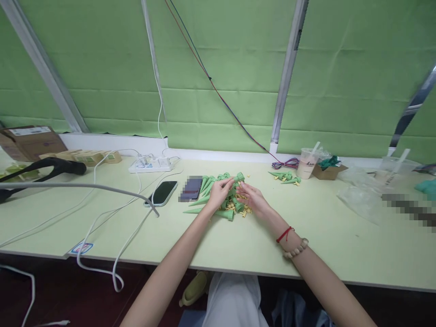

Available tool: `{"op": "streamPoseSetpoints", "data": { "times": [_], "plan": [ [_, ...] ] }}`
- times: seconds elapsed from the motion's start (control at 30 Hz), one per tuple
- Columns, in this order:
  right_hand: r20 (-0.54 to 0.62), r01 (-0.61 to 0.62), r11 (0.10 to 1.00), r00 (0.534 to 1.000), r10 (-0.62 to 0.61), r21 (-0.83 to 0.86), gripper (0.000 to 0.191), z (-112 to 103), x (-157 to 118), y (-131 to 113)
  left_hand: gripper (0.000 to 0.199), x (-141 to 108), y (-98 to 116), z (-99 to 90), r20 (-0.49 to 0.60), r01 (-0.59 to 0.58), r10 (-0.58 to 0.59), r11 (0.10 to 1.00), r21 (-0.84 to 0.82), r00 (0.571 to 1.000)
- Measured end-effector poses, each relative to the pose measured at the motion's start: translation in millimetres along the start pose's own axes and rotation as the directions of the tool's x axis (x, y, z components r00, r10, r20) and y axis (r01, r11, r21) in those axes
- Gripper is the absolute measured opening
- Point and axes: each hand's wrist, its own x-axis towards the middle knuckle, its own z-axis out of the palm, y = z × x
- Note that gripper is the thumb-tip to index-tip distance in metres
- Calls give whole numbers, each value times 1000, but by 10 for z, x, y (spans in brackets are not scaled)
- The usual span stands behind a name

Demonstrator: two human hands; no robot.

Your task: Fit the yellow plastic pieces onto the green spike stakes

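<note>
My left hand is closed around a green plastic spike, its wide hollow end pointing right. Close to that end is my right hand, its fingers bent together at the tips; whatever they pinch is too small to make out. Beneath both hands lies a pile of green spikes, their thin tips mostly toward the left. Small yellow plastic pieces are scattered among them, partly hidden by my right hand.
Left of the pile lie a partly blurred phone and a dark-screened phone. White cables run to a power strip. Several spikes with yellow pieces lie at right, near a drink cup, small carton and plastic bag.
</note>
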Motion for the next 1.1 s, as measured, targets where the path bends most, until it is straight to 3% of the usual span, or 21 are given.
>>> {"op": "streamPoseSetpoints", "data": {
  "times": [0.13, 0.23, 0.37, 0.47, 0.57, 0.63, 0.7, 0.83, 1.1],
  "plan": [
    [180, -214, 972, 964, 194, 99, 20, -60, 6, -92, 34, 4, 21, -13, 50, -33, 34, 999, -21, 998],
    [162, -220, 974, 965, 208, 62, 15, -109, 27, -109, 33, -18, 38, -18, 86, -62, 59, 998, 22, 995],
    [-21, -6, 990, 1000, 3, -141, 20, -87, 53, -57, 32, -52, 45, 5, 48, -37, 31, 990, 135, 998],
    [-167, 131, 943, 968, -189, -305, 21, -39, 60, 15, 33, -66, 59, 29, 23, -22, 17, 981, 193, 1000],
    [-219, 141, 935, 951, -219, -326, 23, -16, 54, 47, 36, -59, 82, 37, 83, -74, 64, 989, 125, 995],
    [-153, 85, 971, 981, -121, -225, 24, -21, 44, 23, 35, -42, 94, 30, 96, -70, 67, 997, 26, 993],
    [-8, 9, 996, 1000, -10, -89, 27, -40, 32, -26, 32, -22, 97, 14, 78, -36, 42, 996, -78, 996],
    [202, -100, 995, 975, 93, 22, 24, -117, 34, -91, 31, 5, 97, -20, 84, 24, -7, 980, -199, 996],
    [250, -189, 971, 957, 148, 149, 16, -200, 80, -41, 31, 2, 139, -24, 124, 69, -43, 975, -210, 991]
  ]
}}
